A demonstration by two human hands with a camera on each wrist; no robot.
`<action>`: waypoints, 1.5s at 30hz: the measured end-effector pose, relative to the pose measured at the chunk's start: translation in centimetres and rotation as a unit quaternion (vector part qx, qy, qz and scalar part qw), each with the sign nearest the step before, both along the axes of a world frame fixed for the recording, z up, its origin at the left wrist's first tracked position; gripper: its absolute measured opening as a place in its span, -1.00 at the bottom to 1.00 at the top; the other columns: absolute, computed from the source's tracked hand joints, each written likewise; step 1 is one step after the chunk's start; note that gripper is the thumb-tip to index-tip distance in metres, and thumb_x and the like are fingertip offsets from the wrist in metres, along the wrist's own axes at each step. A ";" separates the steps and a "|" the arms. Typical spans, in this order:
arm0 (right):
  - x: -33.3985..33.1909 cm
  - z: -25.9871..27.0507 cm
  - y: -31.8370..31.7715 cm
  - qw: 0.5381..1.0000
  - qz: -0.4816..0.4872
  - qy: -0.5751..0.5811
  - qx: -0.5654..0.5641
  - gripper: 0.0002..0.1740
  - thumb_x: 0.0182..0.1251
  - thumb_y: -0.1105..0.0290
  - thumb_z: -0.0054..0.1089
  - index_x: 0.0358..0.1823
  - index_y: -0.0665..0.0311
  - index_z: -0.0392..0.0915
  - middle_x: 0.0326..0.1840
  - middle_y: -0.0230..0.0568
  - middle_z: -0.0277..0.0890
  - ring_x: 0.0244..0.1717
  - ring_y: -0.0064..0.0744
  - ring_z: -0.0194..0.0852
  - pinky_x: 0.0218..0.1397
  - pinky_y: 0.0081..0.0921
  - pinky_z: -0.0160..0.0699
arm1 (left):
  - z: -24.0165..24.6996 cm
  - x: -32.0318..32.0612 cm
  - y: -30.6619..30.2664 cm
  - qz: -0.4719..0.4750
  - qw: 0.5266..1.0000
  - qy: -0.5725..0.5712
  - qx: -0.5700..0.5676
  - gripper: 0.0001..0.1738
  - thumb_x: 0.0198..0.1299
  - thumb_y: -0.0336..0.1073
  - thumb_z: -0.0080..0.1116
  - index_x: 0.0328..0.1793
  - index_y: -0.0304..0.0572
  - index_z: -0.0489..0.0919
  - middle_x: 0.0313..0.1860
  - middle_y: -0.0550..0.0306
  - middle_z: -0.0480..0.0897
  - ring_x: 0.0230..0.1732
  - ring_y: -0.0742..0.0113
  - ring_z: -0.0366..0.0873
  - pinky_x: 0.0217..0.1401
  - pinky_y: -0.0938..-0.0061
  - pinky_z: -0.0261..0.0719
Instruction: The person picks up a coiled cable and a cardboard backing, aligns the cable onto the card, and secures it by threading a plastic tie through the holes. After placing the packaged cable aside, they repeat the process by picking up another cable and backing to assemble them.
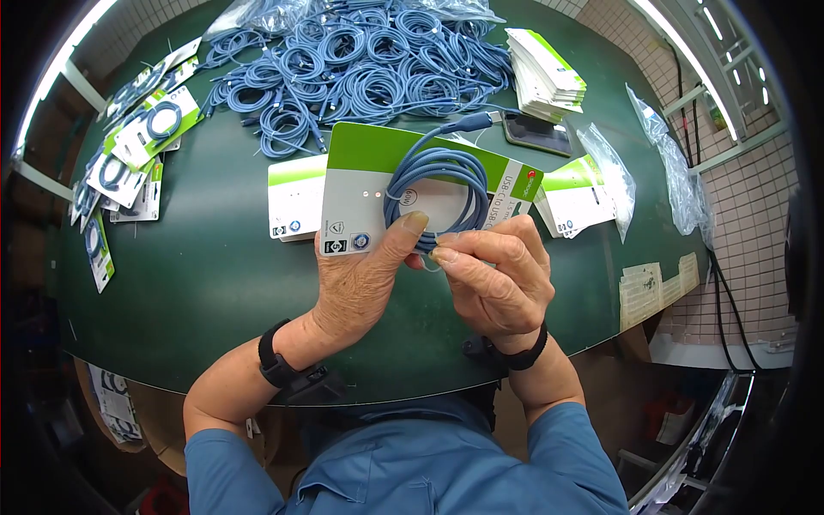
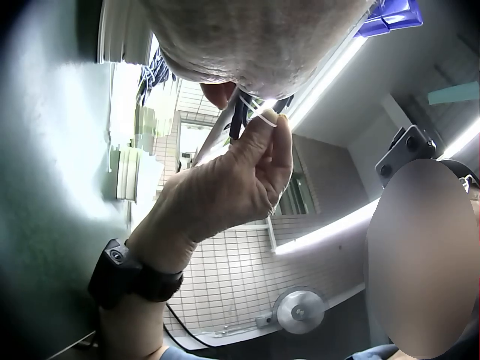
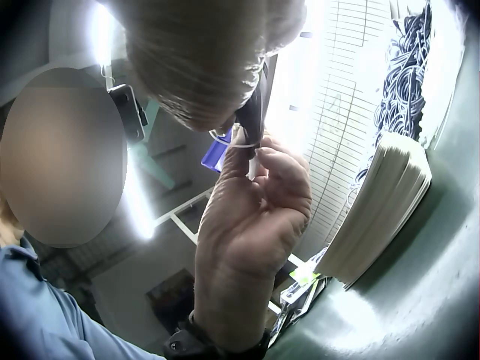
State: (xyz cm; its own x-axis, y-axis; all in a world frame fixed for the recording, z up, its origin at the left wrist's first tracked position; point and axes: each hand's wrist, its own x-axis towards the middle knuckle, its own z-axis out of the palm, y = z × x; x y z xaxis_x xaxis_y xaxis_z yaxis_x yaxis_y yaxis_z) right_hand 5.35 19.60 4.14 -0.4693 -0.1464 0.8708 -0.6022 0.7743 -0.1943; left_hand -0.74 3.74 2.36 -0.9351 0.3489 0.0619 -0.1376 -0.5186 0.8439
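Note:
A blue USB-C cable (image 1: 468, 160), wound into a coil, lies against a green and white printed card (image 1: 348, 176) in the head view. My left hand (image 1: 359, 279) grips the card's lower edge, its thumb pressing the bottom of the coil. From the other side my right hand (image 1: 506, 279) pinches a thin white tie (image 2: 257, 111) that loops around the bottom of the coil. This tie also shows in the right wrist view, close to both hands' fingertips. One cable plug (image 1: 476, 121) points out over the card's top edge.
Many coiled blue cables (image 1: 360, 73) are heaped at the back of the green table (image 1: 223, 283). Carded cables (image 1: 129, 163) pile up at left. Card stacks (image 1: 545, 77), a phone (image 1: 536, 133) and plastic bags (image 1: 674, 163) lie at right. More cards (image 1: 290, 202) lie behind the held one.

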 end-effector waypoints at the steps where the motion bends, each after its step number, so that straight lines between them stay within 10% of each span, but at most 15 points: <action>1: -0.1 0.0 0.0 1.000 0.000 0.003 -0.003 -0.65 0.14 0.61 0.58 -0.05 0.12 0.75 -0.18 -0.30 0.75 -0.32 -0.38 0.57 -0.34 -0.53 0.48 | 0.0 0.0 0.0 0.000 1.000 0.001 0.000 -0.63 0.34 -0.36 0.46 0.18 -0.30 0.59 -0.10 0.12 0.71 -0.32 0.45 0.66 -0.38 0.55 0.70; 45: -0.2 0.4 -0.7 0.996 -0.004 -0.089 -0.005 -0.70 0.03 0.73 0.49 -0.18 0.31 0.73 -0.23 -0.15 0.76 -0.39 -0.30 0.77 -0.37 -0.43 0.73 | -0.5 -0.3 -0.3 0.018 0.996 0.045 -0.074 -0.81 0.37 -0.41 0.41 0.02 -0.30 0.68 -0.31 0.20 0.72 -0.41 0.51 0.64 -0.38 0.60 0.64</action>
State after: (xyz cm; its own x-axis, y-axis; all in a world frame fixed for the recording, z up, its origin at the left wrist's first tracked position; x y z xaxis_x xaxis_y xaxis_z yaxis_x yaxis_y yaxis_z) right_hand 5.11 18.86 4.54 -0.6179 -0.1341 0.7747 -0.5510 0.7768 -0.3050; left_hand -0.99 3.47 1.84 -0.9402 0.3267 0.0963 -0.0413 -0.3901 0.9199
